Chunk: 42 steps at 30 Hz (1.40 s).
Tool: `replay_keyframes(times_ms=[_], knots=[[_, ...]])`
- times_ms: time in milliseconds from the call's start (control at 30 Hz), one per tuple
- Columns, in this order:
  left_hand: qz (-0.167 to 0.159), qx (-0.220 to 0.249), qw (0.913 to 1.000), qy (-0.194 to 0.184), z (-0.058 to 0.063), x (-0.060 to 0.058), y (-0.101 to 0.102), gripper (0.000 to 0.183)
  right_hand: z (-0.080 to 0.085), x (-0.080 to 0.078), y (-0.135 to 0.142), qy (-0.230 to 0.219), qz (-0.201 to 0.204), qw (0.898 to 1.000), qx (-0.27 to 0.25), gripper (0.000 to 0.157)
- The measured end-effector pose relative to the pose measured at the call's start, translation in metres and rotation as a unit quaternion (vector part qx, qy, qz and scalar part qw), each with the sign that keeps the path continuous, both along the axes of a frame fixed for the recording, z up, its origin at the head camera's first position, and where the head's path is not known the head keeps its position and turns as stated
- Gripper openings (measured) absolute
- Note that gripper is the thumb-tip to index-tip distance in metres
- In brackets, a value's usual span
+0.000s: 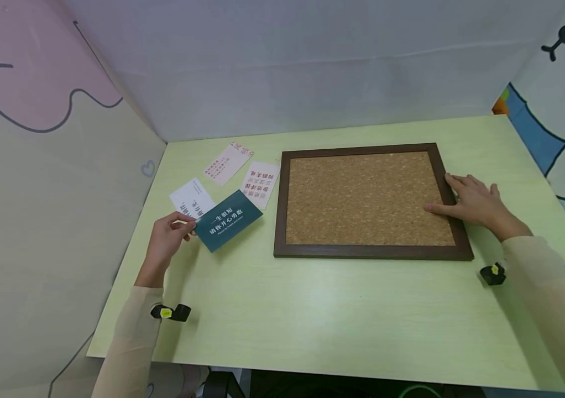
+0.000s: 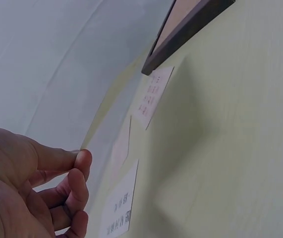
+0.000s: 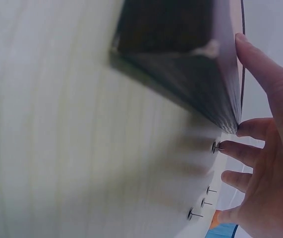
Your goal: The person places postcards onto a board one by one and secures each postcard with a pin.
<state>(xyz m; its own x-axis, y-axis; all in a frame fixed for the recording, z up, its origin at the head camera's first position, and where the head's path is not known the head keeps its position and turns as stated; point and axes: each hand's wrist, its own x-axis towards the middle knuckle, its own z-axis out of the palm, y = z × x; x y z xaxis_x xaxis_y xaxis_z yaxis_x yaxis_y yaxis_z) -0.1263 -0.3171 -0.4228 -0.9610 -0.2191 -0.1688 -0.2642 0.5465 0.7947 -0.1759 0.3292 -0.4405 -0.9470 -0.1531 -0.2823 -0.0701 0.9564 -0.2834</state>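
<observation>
Left hand (image 1: 169, 235): we pinched the green card (image 1: 230, 222) by its left corner; it extended rightward, above the table (image 1: 322, 315)
Right hand (image 1: 481, 204): fingers straight, we touched the corkboard (image 1: 362, 199) at its right side

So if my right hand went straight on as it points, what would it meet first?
Your right hand would likely meet the brown frame first; its thumb already reaches over that side, though exact depth is unclear.
</observation>
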Motion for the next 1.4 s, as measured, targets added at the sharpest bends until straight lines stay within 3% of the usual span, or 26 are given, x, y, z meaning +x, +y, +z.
replay_keyframes(times_ms=[433, 833, 1100, 1400], knots=[[-0.017, 0.024, 0.9994, 0.017, 0.008, -0.052, 0.025, 0.017, 0.001, 0.001, 0.0, -0.005, 0.002, 1.0, 0.0, 0.111], [-0.047, 0.059, 0.996, 0.048, 0.021, -0.095, 0.065, 0.015, 0.004, 0.001, -0.001, -0.005, 0.006, 1.0, 0.003, 0.111], [-0.087, 0.071, 0.9919, 0.059, 0.018, -0.11, 0.097, 0.01, 0.003, 0.002, 0.001, -0.003, 0.005, 1.0, 0.005, 0.111], [-0.14, 0.038, 0.9874, 0.063, 0.007, -0.112, 0.13, 0.011, 0.004, 0.001, -0.001, -0.006, 0.001, 1.0, 0.003, 0.113]])
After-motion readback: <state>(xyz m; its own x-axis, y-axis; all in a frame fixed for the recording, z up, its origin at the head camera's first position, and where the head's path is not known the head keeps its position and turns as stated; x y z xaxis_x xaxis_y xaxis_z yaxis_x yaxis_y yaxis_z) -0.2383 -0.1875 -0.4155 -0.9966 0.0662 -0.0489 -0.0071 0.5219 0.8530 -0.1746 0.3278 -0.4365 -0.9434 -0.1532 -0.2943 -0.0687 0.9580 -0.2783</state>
